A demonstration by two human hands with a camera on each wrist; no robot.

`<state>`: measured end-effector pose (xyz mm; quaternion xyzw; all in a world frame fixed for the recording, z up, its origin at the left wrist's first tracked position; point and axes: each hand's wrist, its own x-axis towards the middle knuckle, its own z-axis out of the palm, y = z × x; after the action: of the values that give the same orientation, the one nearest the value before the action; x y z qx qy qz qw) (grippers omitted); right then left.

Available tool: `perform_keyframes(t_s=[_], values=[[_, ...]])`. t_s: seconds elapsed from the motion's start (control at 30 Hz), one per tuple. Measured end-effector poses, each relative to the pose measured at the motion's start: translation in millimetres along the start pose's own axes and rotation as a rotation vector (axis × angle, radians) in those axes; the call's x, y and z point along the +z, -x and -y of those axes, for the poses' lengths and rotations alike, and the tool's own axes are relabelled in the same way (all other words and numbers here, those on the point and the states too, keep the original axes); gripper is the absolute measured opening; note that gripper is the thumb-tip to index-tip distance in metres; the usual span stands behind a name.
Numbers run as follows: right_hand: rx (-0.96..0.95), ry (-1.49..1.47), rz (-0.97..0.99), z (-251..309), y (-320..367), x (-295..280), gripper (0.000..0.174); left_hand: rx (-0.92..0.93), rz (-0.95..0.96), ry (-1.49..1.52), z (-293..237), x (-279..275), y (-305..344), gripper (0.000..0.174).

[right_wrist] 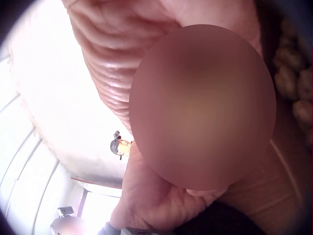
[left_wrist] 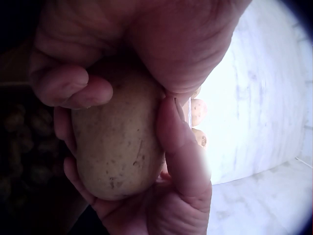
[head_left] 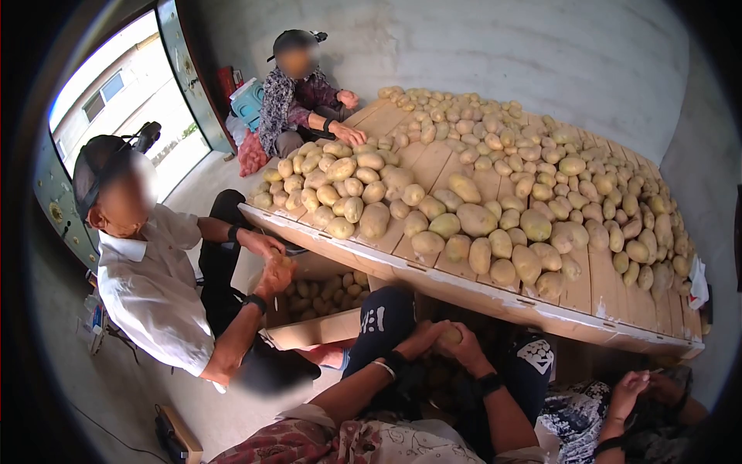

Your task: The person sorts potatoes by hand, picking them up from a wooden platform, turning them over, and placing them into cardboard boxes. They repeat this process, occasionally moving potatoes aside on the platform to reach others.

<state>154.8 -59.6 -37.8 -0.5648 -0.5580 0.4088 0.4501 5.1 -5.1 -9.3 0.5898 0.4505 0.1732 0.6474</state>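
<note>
With your left hand and right hand curled round one potato, turn it gently, clear of the table at twelve o'clock.

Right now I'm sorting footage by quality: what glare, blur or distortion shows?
Head: dark rounded border, bowed walls, glaring doorway. Left wrist: potato in shade, background at right washed out. Right wrist: a blurred oval covers the middle, hiding what lies there; background at left overexposed.

table: matt, wood-look planks
wall, far: matt, plaster-type
box, left: matt cardboard
held potato: mostly smooth, few rough specks
shirt, left: cloth
tub, far left: plastic
</note>
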Motion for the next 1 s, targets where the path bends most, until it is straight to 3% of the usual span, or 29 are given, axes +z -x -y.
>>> perform_keyframes(t_s=[0.23,0.3,0.4,0.43,0.53,0.63,0.67,0.73,0.77,0.8,0.87,1.0], values=[[0.076,-0.072,0.09,-6,-1,-4,0.056,-0.023,-0.001,0.015,-2,-2,4,0.056],[-0.049,-0.237,0.167,-21,-1,-7,0.063,-0.084,-0.005,0.046,-9,-1,8,0.055],[0.004,-0.15,0.264,-13,2,-17,0.066,-0.176,0.087,0.154,3,-4,-1,0.054],[0.053,-0.208,0.268,-2,4,-20,0.061,-0.123,0.081,0.161,-1,-2,3,0.055],[0.046,-0.115,0.166,3,9,-35,0.055,-0.09,0.153,0.175,-6,-1,5,0.059],[0.178,-0.518,0.067,22,17,-54,0.051,-0.037,0.087,0.171,0,-2,0,0.056],[0.189,-0.502,0.049,33,25,-62,0.051,-0.025,0.056,0.169,4,-1,0,0.05],[0.106,-0.86,-0.129,52,32,-75,0.05,-0.008,0.024,0.182,4,-6,1,0.045],[0.001,-0.887,-0.16,54,29,-87,0.052,-0.012,0.027,0.184,2,-10,2,0.039],[-0.101,-0.903,-0.35,72,32,-111,0.05,-0.023,0.065,0.19,3,-5,0,0.034],[-0.079,-0.888,-0.582,78,32,-143,0.047,-0.016,0.073,0.215,5,-2,1,0.028],[0.01,-0.41,-0.919,84,31,-192,0.051,-0.021,0.086,0.214,-5,-1,1,0.024]])
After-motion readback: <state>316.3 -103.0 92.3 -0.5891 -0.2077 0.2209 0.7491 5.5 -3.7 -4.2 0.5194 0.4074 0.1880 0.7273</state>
